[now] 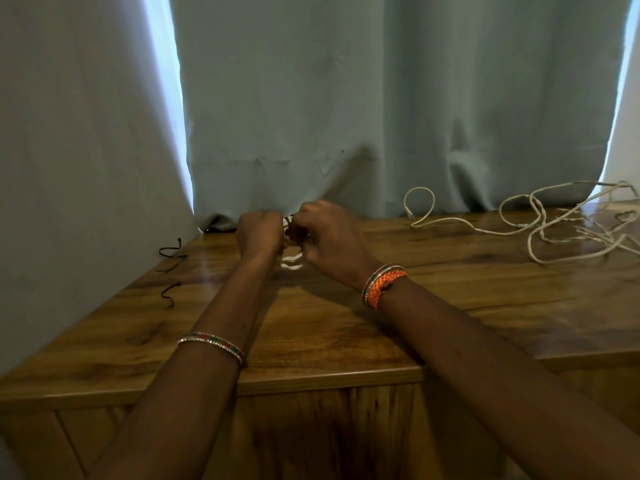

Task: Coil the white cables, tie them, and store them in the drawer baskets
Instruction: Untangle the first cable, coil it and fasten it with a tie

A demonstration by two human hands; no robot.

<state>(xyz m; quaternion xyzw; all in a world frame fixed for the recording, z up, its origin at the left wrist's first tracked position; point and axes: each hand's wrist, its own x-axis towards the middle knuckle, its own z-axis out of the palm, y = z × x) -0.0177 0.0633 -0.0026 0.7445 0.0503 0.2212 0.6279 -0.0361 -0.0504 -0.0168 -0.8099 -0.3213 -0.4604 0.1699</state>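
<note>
The left hand (260, 233) and right hand (327, 237) meet at the frame's centre, both with fingers curled round a small coiled bundle of white cable (290, 261). Its loops hang below the fists, long axis roughly top to bottom; which way its ends point is hidden. Loose white cables (540, 220) sprawl at the right edge. Two thin black twist ties (172, 252) lie at left on the glossy wooden cabinet top (311, 334). Grey-blue curtains (346, 98) hang behind.
</note>
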